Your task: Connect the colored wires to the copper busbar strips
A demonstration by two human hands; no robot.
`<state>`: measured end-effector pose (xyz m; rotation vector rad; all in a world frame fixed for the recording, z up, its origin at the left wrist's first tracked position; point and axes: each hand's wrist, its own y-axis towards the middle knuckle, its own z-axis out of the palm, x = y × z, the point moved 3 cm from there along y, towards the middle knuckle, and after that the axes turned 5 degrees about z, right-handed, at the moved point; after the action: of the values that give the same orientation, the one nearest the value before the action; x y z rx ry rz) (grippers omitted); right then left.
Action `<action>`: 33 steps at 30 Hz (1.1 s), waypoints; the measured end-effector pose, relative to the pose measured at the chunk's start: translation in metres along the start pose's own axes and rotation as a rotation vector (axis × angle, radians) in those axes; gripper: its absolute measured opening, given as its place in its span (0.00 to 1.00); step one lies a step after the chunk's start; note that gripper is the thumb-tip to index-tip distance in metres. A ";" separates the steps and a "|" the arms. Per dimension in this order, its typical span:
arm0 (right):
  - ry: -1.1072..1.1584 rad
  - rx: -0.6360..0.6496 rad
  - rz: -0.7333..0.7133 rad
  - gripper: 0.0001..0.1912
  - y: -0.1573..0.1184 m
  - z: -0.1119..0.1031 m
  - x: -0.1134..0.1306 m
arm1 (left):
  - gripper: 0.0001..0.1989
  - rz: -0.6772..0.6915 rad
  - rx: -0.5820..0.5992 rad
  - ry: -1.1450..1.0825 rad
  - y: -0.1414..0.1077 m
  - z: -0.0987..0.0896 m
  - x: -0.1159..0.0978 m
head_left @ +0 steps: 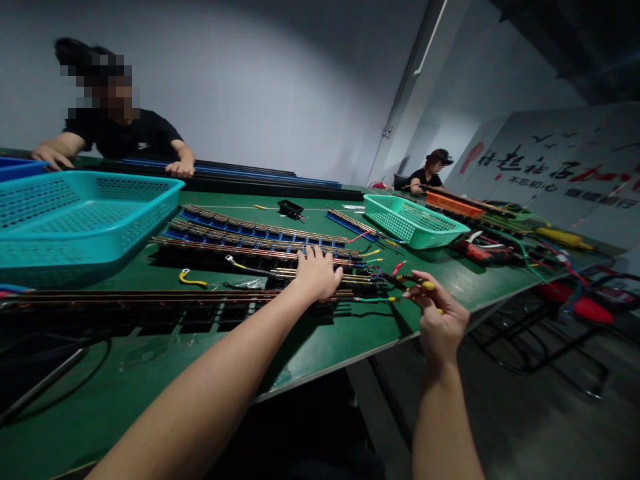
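Observation:
My left hand (317, 273) lies over the copper-coloured rails of a short track piece (287, 273), its fingers spread across them. To its right, my right hand (443, 319) is closed around a pair of pliers with black and yellow handles (425, 285), beside the wire ends. A green wire with a yellow sleeve (377, 300) and a red terminal (399, 268) stick out near the pliers. The plier jaws are hard to make out. Several curved rail strips on blue bases (235, 227) lie beyond my left hand. A loose yellow wire with a ring terminal (193, 279) sits to the left.
A turquoise basket (90, 220) stands at the left and a green basket (415, 220) at the back right. Long rails (125, 297) run along the near side. A person (125, 133) sits across the table (320, 353); another person (430, 175) is farther right. Red-handled tools (483, 253) lie right.

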<state>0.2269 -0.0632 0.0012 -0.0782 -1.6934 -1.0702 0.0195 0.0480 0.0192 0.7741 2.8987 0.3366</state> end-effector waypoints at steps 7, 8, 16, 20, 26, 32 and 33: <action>-0.304 0.386 -0.255 0.19 0.000 -0.004 0.015 | 0.31 0.000 -0.005 -0.006 0.001 0.003 0.000; -0.334 0.422 -0.300 0.19 0.000 -0.003 0.018 | 0.31 -0.001 -0.004 -0.006 0.001 0.002 0.000; -0.507 0.531 -0.555 0.18 -0.005 0.003 0.032 | 0.30 -0.010 -0.002 -0.002 -0.001 -0.001 -0.001; -0.566 0.611 -0.577 0.18 -0.002 0.001 0.030 | 0.30 -0.011 0.011 0.002 0.000 0.000 -0.001; -0.640 0.696 -0.547 0.20 -0.001 0.001 0.032 | 0.31 -0.003 0.008 -0.010 0.001 0.002 0.000; -0.518 0.575 -0.381 0.20 -0.004 0.001 0.033 | 0.31 -0.008 0.003 -0.005 0.001 0.002 0.000; -0.505 0.553 -0.354 0.19 -0.004 0.002 0.032 | 0.31 -0.010 0.005 -0.003 0.001 0.002 0.000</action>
<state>0.2101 -0.0787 0.0245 0.3448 -2.4787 -0.8303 0.0201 0.0494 0.0174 0.7605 2.9005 0.3276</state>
